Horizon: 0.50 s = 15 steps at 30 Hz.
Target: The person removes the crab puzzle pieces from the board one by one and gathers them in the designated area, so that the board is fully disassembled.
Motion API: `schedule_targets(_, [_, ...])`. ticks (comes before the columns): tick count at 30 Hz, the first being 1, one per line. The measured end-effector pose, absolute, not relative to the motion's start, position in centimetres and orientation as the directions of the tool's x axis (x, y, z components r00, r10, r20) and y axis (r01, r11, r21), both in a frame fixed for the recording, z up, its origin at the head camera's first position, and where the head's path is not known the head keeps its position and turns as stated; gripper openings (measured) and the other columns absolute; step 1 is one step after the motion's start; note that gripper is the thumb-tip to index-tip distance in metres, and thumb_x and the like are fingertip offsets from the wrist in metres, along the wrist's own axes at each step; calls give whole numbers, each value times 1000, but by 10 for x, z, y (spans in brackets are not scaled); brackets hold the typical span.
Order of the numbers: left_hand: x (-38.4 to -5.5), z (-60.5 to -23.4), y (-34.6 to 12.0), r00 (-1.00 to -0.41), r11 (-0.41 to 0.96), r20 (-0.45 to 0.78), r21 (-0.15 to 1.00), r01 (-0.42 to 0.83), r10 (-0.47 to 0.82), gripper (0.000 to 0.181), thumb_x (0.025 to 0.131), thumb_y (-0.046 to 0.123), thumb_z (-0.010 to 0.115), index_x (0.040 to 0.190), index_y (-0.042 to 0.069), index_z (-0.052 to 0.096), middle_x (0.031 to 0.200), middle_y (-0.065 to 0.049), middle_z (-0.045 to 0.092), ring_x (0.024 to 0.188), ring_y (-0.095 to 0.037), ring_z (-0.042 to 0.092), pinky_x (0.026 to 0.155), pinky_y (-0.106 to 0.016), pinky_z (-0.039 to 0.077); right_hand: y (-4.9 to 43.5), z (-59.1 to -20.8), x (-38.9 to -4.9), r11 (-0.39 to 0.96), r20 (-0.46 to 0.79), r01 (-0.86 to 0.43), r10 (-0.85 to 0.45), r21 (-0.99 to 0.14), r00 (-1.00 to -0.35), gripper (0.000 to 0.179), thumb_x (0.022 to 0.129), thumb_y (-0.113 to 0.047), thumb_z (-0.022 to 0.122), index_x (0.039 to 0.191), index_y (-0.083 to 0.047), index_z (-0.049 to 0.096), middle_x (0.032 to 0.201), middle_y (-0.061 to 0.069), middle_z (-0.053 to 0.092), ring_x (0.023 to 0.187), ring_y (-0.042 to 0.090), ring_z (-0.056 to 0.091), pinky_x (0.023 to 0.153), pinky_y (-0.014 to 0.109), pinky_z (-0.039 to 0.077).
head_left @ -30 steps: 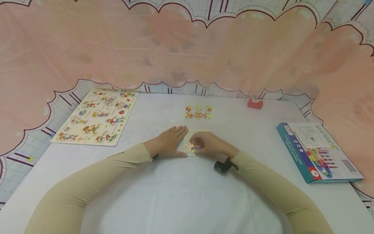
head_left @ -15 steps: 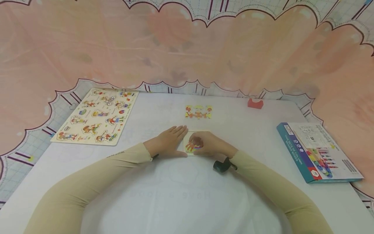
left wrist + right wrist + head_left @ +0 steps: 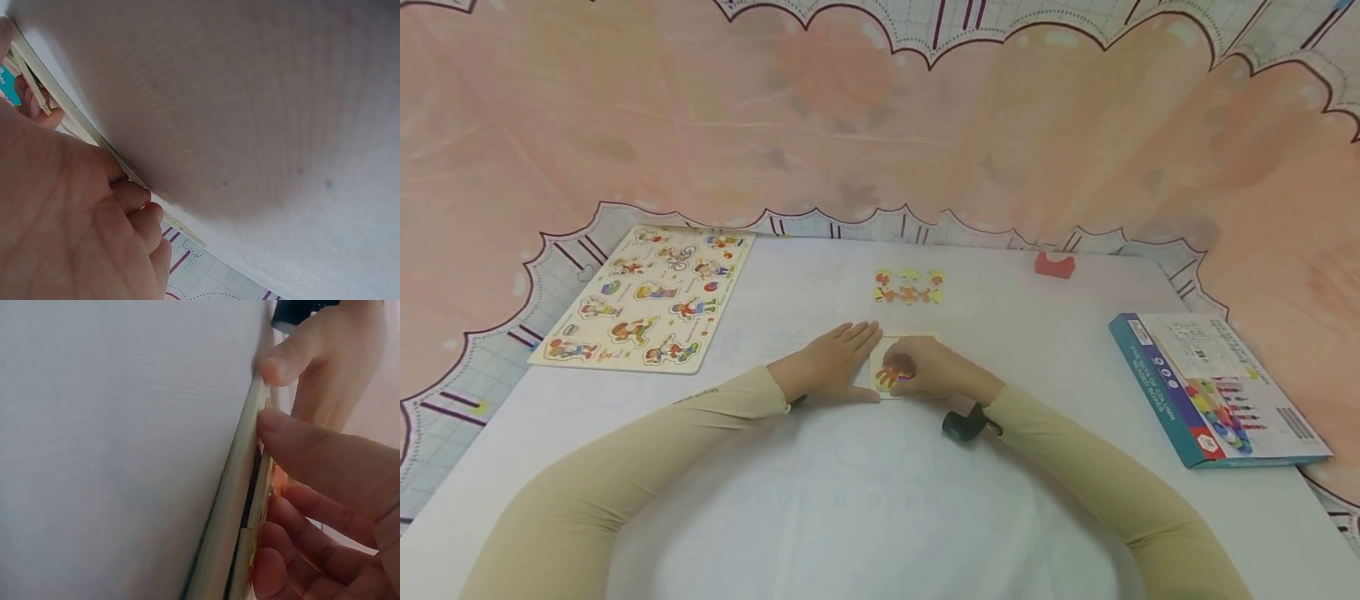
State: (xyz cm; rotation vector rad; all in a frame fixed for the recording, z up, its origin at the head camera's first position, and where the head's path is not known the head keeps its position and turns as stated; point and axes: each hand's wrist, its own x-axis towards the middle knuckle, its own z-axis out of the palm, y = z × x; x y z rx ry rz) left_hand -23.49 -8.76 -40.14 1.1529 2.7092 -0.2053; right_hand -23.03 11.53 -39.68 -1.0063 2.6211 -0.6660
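A small pale puzzle board lies on the white tabletop between my hands, its thin edge showing in the right wrist view. My left hand rests flat beside its left edge, fingers straight and thumb reaching along the near corner. Bent over the board, my right hand pinches a thin wooden puzzle piece between thumb and fingers. That piece stands tilted up from the board in the left wrist view. Colourful print shows beside the right fingers, which hide much of the board.
Several yellow and orange puzzle pieces lie beyond the board. A large picture puzzle board lies at the left. A red notched block sits at the back right, a teal and white box at the right.
My right hand has shifted slightly left over the small board. The print by its fingers, pale and shiny earlier, now shows orange-red. The left hand has stayed in place.
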Motion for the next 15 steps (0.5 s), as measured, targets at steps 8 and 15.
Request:
schedule_targets(8, [-235,-402,-87,-675,682,-227,-58,729,702,97,87,67,42,149,-3,15,156,-20,15,146,-31,16,120,-43,16,121,-404,-236,620,-53,-534,-679,-575,-732,28,81,-16,74,106,-8,64,97,3,66,86,13,59,78,25,52])
schedule_targets(15, [-232,-397,-87,-678,694,-231,-17,720,698,97,88,65,46,148,-4,15,156,-20,15,146,-32,15,120,-44,16,123,-402,-241,564,-37,-506,-691,-653,-722,13,87,-12,66,100,-7,64,100,6,69,94,16,63,84,31,55])
